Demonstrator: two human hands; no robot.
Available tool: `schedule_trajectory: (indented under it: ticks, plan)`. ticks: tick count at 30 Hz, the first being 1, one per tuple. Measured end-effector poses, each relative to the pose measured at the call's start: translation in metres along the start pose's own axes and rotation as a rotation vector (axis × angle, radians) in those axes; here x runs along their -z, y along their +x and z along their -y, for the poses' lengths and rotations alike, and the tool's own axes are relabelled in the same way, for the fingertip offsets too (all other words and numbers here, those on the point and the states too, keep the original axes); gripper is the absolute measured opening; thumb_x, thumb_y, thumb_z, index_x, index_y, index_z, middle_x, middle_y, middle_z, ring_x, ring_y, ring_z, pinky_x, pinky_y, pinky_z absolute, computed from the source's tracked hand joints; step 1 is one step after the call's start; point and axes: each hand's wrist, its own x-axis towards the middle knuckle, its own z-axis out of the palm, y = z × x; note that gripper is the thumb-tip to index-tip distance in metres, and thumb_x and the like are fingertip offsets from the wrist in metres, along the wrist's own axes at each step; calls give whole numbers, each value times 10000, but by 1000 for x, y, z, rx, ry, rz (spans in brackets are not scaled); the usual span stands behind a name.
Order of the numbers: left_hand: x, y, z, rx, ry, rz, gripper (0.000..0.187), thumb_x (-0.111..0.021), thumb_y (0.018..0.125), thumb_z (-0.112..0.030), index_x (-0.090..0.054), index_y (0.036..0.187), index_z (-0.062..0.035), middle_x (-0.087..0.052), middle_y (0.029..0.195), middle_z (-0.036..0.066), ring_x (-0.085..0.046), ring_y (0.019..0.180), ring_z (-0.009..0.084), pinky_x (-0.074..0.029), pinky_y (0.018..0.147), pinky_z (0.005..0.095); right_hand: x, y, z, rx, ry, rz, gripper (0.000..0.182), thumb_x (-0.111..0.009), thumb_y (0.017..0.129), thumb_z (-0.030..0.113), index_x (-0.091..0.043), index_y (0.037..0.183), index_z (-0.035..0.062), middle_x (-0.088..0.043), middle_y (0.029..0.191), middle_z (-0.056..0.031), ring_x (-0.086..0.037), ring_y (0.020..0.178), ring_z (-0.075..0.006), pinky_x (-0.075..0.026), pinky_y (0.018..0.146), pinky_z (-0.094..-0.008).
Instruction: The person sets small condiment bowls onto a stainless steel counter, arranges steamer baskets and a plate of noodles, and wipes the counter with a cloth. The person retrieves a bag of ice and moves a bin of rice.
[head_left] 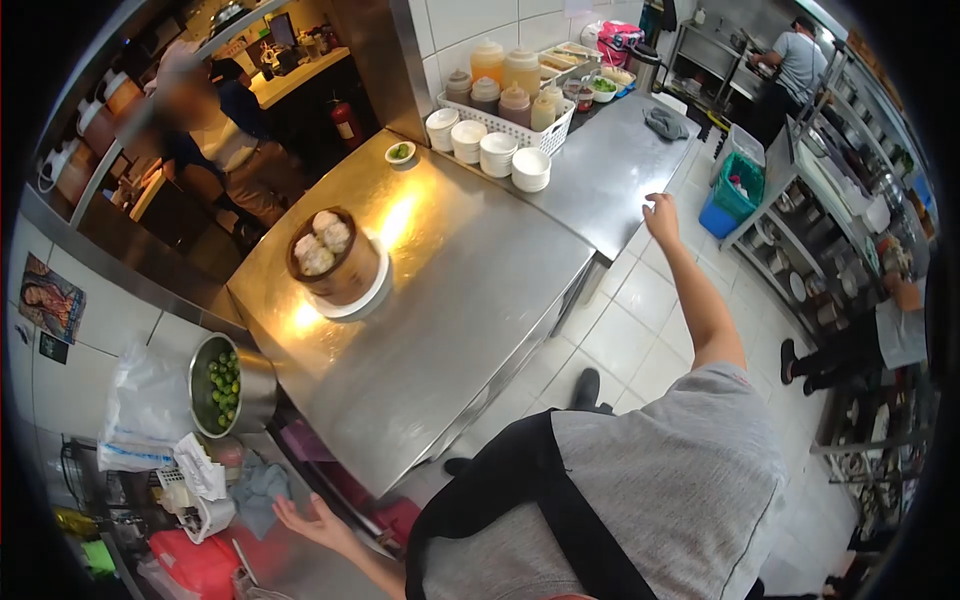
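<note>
My right hand (pixel 660 217) is held out over the gap beside the steel counter (pixel 500 265), its fingers loosely bent and apart with nothing in them. At the lower left, my left hand (pixel 318 525) is spread, palm partly up, close to a grey-blue cloth (pixel 259 497); nothing is in it. A round bamboo steamer (pixel 352 268) with several pale dumplings (pixel 322 243) stands on a white plate (pixel 376 292) on the counter, away from both hands. Behind it sits a small white bowl (pixel 400 153) with green citrus.
Stacked white bowls (pixel 497 154) line a white basket of sauce bottles (pixel 545 137). A metal pot (pixel 262 388) holds green citrus. A green-lined bin (pixel 737 182) stands on the floor. Other people (pixel 795 65) are behind the pass, at the back and at right.
</note>
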Motion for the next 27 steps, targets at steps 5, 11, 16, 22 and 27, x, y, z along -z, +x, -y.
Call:
schedule_trajectory:
  ticks: [5,11,16,22,27]
  plan:
    - [-92,-94,-119,95,-148,126,464,-585,777,-74,-479,1229,-75,-286,1399,80,-382,1198,222,-373,897,365,-17,106,-108,-407,-152,160,363,-575,697,190,-609,1023,33,-540,1076,-236,-515,1032,-387,-429,891,-423]
    - [-208,-148,-242,-2,-215,413,475,-602,736,-6,-501,1197,-60,-309,1390,99,-412,1191,243,-393,892,366,-50,179,-190,-397,-72,221,455,-622,655,222,-591,1041,-16,-602,1018,-247,-574,997,-352,-454,861,-405]
    - [-273,-165,-318,-74,-296,549,438,-611,718,4,-547,1148,-49,-369,1351,123,-448,1162,265,-410,890,363,-90,232,-253,-326,101,183,400,-646,641,251,-629,966,18,-637,915,-211,-619,848,-325,-477,780,-383]
    - [-328,-169,-347,-221,-279,716,359,-612,721,-1,-604,1077,-49,-434,1295,144,-480,1123,272,-427,872,348,-52,270,-237,-244,53,359,278,-603,690,260,-677,822,26,-634,785,-217,-634,776,-337,-488,737,-400]
    - [-388,-157,-372,-215,-386,856,337,-597,743,1,-602,1077,-47,-442,1287,145,-481,1129,263,-434,867,338,63,312,-165,100,207,114,204,-608,760,195,-675,830,16,-642,722,-170,-634,652,-230,-472,612,-336]
